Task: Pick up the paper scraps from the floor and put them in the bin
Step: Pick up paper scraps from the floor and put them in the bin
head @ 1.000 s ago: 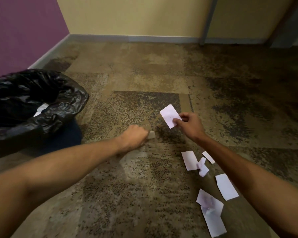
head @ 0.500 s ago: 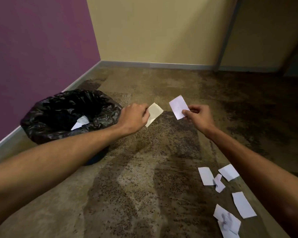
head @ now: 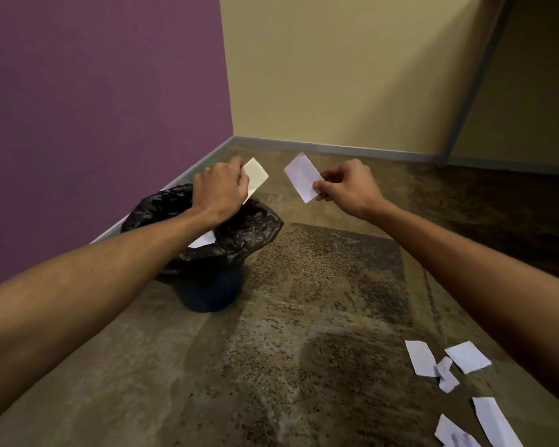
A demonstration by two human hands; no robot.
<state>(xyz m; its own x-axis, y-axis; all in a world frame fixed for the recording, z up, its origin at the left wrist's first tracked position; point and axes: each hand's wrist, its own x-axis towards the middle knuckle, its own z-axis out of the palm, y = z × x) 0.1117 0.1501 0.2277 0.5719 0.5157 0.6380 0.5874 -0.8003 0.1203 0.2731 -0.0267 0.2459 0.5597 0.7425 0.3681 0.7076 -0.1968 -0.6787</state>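
Note:
My left hand [head: 219, 188] hovers above the bin [head: 213, 291], pinching a cream paper scrap [head: 257, 178]. The bin is dark blue with a black plastic liner [head: 255, 230], and a white scrap [head: 204, 241] lies inside it. To the right of the bin, my right hand [head: 346, 185] holds a white paper scrap [head: 302, 177] by its lower corner, in the air. Several white scraps [head: 420, 358] lie on the carpet at the lower right, under my right forearm.
A purple wall [head: 104, 108] stands close behind the bin on the left, meeting a yellow wall [head: 336, 69] at the corner. A grey door frame [head: 475, 79] rises at the right. Patterned brown carpet [head: 304, 317] covers the floor.
Both hands have risen from the floor and swung left toward the bin, each carrying a scrap. The left hand now sits over the bin's opening. The view has tilted up.

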